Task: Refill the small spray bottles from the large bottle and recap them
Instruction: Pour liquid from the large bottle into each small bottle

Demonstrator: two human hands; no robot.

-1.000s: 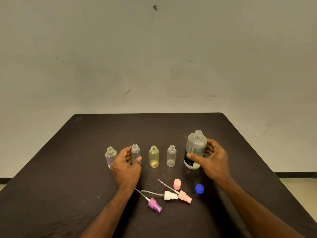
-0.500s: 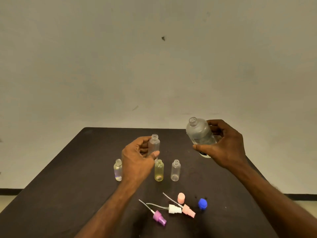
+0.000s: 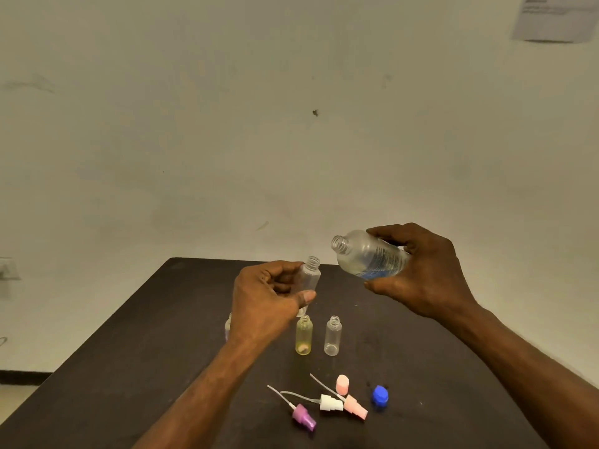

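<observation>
I take the yellow bottle (image 3: 304, 334) standing on the dark table (image 3: 136, 345) as my landmark. Just to its right stands a clear small bottle (image 3: 333, 336), open-necked, upright, and apart from it. To its left a third small bottle (image 3: 228, 326) is mostly hidden behind my left hand (image 3: 266, 302); I see only a sliver of its shoulder and cannot tell what is in it.

Above the yellow bottle, my left hand curls its fingers and thumb round a clear small spray bottle (image 3: 310, 277), held upright off the table with its threaded neck uncapped. Up and to the right of that, my right hand (image 3: 424, 273) grips the large bottle (image 3: 369, 257), clear plastic with a printed label, tilted so that its open mouth points left toward the small bottle's neck; the two mouths are near but apart. I cannot make out the liquid level in either.

Nearer to me than the yellow bottle lie the loose tops: a purple spray head (image 3: 304, 416), a white spray head (image 3: 331, 402) and a pink spray head (image 3: 355, 406), each with a thin dip tube, the tubes crossing. A pink cap (image 3: 342, 384) stands just behind them and a blue cap (image 3: 380, 395) to their right.

On the pale wall, a blurred sheet of paper (image 3: 554, 17) is cut off by the frame's top right.
</observation>
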